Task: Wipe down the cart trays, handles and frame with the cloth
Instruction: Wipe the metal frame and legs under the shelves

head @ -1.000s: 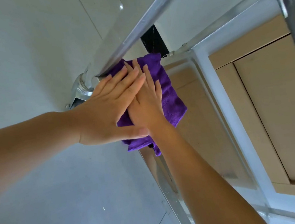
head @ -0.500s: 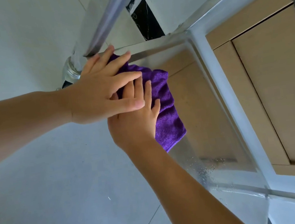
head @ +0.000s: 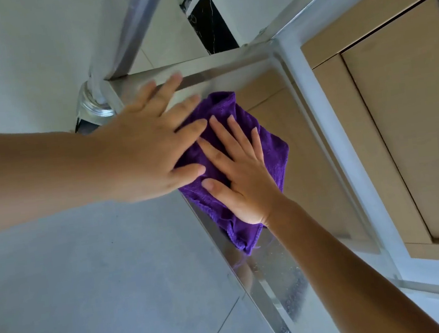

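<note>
A purple cloth (head: 249,146) lies flat on the shiny steel tray (head: 289,268) of a cart, near the tray's far left corner. 2 hands press on the cloth. The right hand (head: 241,174) lies flat on its middle, fingers straight and spread. The left hand (head: 153,152) overlaps the cloth's left edge, fingers straight; its fingertips look blurred, seemingly reaching the tray's far rim. Beyond the cloth, a metal post (head: 129,28) rises from that corner. Right of the tray stand wooden cabinet doors (head: 406,121); left of it is pale floor tile (head: 90,293).
</note>
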Demonstrator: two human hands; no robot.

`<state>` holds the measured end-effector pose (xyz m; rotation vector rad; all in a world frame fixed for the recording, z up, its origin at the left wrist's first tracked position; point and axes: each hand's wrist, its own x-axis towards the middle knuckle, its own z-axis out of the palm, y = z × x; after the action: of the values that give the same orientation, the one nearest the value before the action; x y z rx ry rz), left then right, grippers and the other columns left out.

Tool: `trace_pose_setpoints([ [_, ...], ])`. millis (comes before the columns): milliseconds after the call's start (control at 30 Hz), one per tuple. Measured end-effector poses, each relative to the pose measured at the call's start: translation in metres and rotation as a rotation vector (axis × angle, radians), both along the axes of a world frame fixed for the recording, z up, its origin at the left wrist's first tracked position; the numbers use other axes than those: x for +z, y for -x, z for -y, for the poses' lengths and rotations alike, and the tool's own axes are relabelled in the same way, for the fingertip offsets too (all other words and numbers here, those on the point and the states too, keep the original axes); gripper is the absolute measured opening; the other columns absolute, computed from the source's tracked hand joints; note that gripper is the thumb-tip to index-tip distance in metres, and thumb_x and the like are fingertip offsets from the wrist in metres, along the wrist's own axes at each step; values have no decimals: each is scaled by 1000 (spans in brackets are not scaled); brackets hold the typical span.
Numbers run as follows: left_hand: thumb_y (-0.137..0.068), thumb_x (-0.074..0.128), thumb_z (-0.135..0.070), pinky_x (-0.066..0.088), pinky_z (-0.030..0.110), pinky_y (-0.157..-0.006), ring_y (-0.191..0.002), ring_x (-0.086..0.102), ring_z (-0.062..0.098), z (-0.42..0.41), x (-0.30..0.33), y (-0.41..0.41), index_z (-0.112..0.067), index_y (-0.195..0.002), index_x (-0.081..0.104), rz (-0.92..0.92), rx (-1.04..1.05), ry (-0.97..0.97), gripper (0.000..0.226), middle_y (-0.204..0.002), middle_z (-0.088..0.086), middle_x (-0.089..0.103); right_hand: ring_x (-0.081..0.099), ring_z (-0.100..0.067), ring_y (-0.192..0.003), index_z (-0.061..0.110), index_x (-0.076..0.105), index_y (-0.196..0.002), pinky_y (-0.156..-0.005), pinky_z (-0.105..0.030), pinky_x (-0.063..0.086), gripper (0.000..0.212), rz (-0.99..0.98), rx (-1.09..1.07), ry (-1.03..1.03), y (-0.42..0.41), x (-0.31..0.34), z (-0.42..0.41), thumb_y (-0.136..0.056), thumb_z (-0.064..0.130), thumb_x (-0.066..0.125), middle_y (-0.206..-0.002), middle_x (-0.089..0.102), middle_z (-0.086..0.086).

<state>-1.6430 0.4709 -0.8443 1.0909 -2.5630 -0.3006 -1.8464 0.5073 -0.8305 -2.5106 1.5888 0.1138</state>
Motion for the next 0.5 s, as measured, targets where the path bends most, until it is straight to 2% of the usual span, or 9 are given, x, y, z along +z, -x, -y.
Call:
trace_pose_setpoints([
  [67, -84, 30, -54, 20, 51, -109, -131, 34, 46, -4, -4, 13, 3, -125, 54, -70, -38, 162, 74, -135, 26, 47, -2, -24, -146, 23, 18, -147, -113, -56, -8, 74, -5, 12, 12, 8, -2, 6, -89, 68, 12, -156, 6, 4],
  [167, -82, 32, -51, 28, 45, -108, -127, 43, 41, -14, -7, 32, 7, -123, 54, -86, -44, 143, 75, -132, 26, 51, 0, -21, -145, 22, 19, -146, -113, -58, -5, 74, 6, 7, 28, 21, -3, 17, -88, 68, 16, -153, 4, 8],
  [233, -80, 31, -50, 30, 45, -107, -127, 43, 39, -19, -11, 43, 8, -125, 52, -73, -52, 121, 76, -133, 25, 49, -2, -18, -145, 25, 13, -144, -113, -60, -2, 69, 6, -15, 22, 27, -3, 23, -89, 63, 26, -153, 2, 10],
  [300, -81, 31, -50, 25, 44, -109, -129, 41, 39, -20, -15, 50, 9, -128, 48, -74, -35, 96, 78, -136, 26, 46, -4, -15, -145, 29, 7, -142, -113, -59, -1, 65, 19, -52, 6, 32, -2, 29, -87, 58, 29, -152, -1, 12],
  [400, -82, 30, -51, 20, 46, -108, -131, 38, 39, -20, -17, 54, 8, -130, 46, -96, 27, 103, 78, -138, 26, 44, -7, -11, -144, 37, 6, -143, -114, -56, -5, 63, 29, -110, 8, 41, -2, 39, -88, 58, 28, -155, 0, 13],
  [500, -84, 31, -51, 21, 46, -105, -132, 37, 41, -20, -17, 54, 8, -132, 44, -118, 42, 120, 77, -139, 28, 42, -5, -15, -146, 39, 12, -147, -115, -55, -6, 64, 19, -221, 13, 55, 0, 55, -88, 60, 24, -159, 3, 7],
])
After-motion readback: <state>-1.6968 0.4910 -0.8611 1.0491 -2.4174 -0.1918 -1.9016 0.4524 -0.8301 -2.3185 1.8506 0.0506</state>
